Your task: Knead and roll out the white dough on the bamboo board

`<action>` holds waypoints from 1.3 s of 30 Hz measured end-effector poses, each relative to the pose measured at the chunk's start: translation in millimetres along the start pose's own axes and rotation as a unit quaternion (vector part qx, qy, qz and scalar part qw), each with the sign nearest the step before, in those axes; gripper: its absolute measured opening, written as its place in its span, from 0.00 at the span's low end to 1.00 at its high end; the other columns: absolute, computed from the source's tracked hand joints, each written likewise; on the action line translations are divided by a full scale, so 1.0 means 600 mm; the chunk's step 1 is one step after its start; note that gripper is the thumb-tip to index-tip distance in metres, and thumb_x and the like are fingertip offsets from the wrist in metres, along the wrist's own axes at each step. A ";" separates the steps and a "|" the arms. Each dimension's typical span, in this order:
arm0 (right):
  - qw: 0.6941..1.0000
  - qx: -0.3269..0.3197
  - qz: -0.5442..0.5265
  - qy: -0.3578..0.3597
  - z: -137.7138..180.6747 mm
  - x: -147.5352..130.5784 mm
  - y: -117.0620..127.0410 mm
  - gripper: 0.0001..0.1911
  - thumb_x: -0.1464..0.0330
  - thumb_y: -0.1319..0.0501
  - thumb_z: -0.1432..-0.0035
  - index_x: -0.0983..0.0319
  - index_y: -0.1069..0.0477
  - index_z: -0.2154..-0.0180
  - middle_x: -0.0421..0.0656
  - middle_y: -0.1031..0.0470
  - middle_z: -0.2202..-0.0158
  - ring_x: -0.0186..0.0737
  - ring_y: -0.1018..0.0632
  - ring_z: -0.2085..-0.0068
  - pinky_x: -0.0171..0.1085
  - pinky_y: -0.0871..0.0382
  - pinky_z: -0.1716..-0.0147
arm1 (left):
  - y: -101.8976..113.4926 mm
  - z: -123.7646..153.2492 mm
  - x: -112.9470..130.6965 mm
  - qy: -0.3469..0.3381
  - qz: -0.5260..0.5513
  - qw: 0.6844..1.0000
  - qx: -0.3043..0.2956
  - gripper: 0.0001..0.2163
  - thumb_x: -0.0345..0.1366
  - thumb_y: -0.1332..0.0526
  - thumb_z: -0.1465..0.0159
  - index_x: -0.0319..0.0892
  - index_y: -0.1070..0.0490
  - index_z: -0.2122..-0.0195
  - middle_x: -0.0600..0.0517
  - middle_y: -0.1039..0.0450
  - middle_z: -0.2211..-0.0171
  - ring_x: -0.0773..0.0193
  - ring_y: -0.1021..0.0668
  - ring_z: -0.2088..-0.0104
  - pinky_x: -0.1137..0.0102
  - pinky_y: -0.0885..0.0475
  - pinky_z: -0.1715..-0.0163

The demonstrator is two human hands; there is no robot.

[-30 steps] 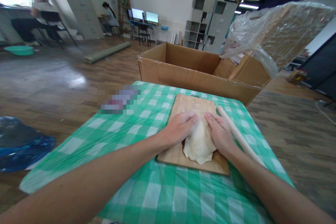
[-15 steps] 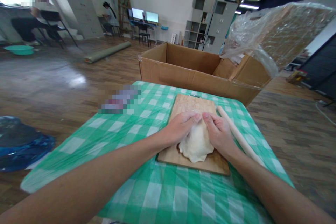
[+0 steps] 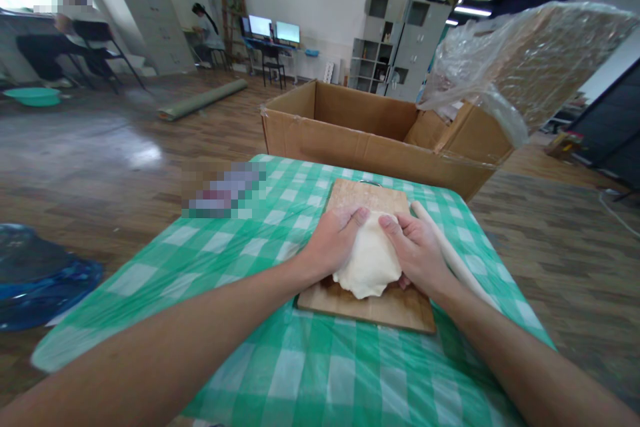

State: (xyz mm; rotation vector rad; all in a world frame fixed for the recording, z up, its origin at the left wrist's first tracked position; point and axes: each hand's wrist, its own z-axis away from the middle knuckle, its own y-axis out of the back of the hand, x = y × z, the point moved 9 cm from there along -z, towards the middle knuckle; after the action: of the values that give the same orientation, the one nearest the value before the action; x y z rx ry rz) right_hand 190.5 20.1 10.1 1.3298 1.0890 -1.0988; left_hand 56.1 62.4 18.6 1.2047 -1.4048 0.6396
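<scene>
A pale, flattened sheet of dough (image 3: 371,260) is held up over the wooden cutting board (image 3: 370,313). My left hand (image 3: 336,237) grips its left side, thumb on top and the other fingers mostly hidden. On the right side, my right hand (image 3: 417,247) pinches the dough with the thumb above and fingertips showing underneath. The lower edge of the dough is uneven and hangs toward me. To the right of the board lies a light wooden rolling pin (image 3: 453,257), partly behind my right forearm.
A green-and-white checked plastic cloth (image 3: 240,320) covers the table. Beyond the far edge stands a large open cardboard box (image 3: 360,140) with plastic wrap (image 3: 470,80). A blurred-out item (image 3: 225,190) lies at the table's left edge. Two seated people are in the background.
My hands have moved apart along the dough's far edge, thumbs now separated. The dough looks wider there, and its near edge has shifted slightly away from me. Some right fingertips now show beneath it.
</scene>
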 end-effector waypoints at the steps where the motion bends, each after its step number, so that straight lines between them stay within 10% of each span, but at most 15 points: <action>1: 1.000 0.011 -0.001 0.002 -0.002 0.001 0.006 0.25 0.42 0.38 0.39 0.58 0.29 0.69 0.36 0.30 0.85 0.35 0.34 0.90 0.32 0.47 0.95 | 0.001 0.000 -0.002 0.000 -0.009 1.000 0.006 0.22 0.51 0.48 0.27 0.40 0.26 0.67 0.50 0.21 0.68 0.61 0.23 0.68 0.71 0.33 0.73; 13: 0.997 0.028 -0.021 0.074 -0.008 0.004 -0.004 0.24 0.47 0.42 0.34 0.60 0.22 0.62 0.44 0.18 0.65 0.44 0.20 0.66 0.38 0.25 0.68 | -0.007 0.008 0.017 -0.052 -0.103 0.993 0.011 0.19 0.51 0.48 0.26 0.42 0.27 0.63 0.50 0.23 0.67 0.60 0.23 0.66 0.67 0.30 0.64; 21: 0.976 0.107 0.143 0.125 -0.008 -0.023 0.025 0.27 0.48 0.46 0.31 0.59 0.29 0.74 0.43 0.27 0.75 0.42 0.26 0.71 0.38 0.32 0.74 | -0.019 0.010 0.012 -0.043 -0.042 0.998 -0.007 0.17 0.50 0.45 0.28 0.42 0.24 0.60 0.50 0.20 0.64 0.58 0.21 0.62 0.66 0.28 0.61; 30: 0.996 -0.043 -0.080 0.009 -0.011 0.014 -0.018 0.20 0.49 0.35 0.39 0.60 0.23 0.65 0.43 0.21 0.71 0.43 0.21 0.72 0.38 0.27 0.74 | -0.015 0.010 0.010 -0.042 -0.059 0.997 0.006 0.18 0.47 0.49 0.26 0.41 0.27 0.64 0.49 0.22 0.66 0.59 0.22 0.64 0.68 0.30 0.67; 39: 0.997 -0.001 -0.055 0.047 -0.006 -0.004 -0.008 0.22 0.49 0.35 0.38 0.61 0.24 0.70 0.42 0.22 0.74 0.37 0.25 0.77 0.33 0.33 0.81 | -0.014 0.004 0.000 -0.009 0.003 1.000 0.000 0.22 0.50 0.49 0.26 0.39 0.21 0.60 0.48 0.19 0.64 0.60 0.20 0.65 0.70 0.30 0.69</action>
State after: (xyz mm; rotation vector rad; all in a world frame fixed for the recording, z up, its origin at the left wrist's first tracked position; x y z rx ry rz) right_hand 185.3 23.8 11.5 1.3446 1.2446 -1.1250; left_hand 63.0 57.4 16.1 1.2087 -1.4234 0.6346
